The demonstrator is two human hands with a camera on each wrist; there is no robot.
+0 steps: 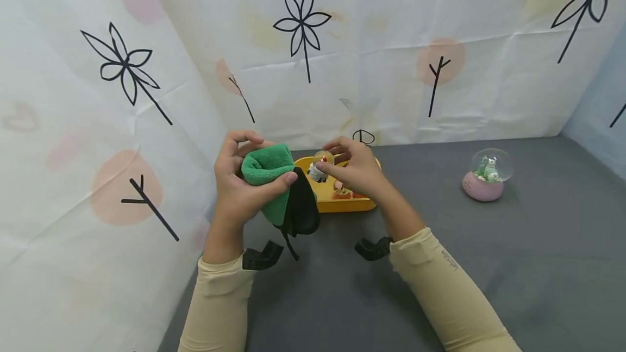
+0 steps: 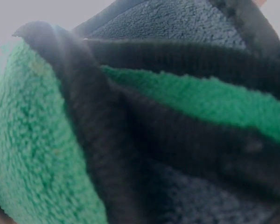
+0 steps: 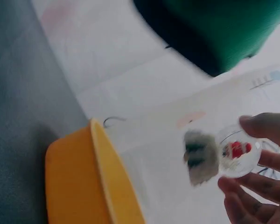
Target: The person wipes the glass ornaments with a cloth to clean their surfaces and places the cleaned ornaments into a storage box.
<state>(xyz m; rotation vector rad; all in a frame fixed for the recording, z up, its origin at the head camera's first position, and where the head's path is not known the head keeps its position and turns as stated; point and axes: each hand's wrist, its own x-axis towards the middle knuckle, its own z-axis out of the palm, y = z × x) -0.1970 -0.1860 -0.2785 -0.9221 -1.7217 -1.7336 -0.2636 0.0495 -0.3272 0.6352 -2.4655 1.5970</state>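
A small snow globe (image 1: 320, 168) is pinched by its clear ball (image 3: 245, 161) in the right hand (image 1: 359, 171), higher than the rim of the yellow tray (image 1: 344, 206). It is held nearly upright, a bit tipped, with its white base (image 3: 204, 161) down. Just to its left, with a gap between, a green and black cloth (image 1: 275, 208) is gripped in a bunch by the left hand (image 1: 235, 186). A pink snow globe (image 1: 484, 186) is seen well off to the right on the gray table (image 1: 548, 254).
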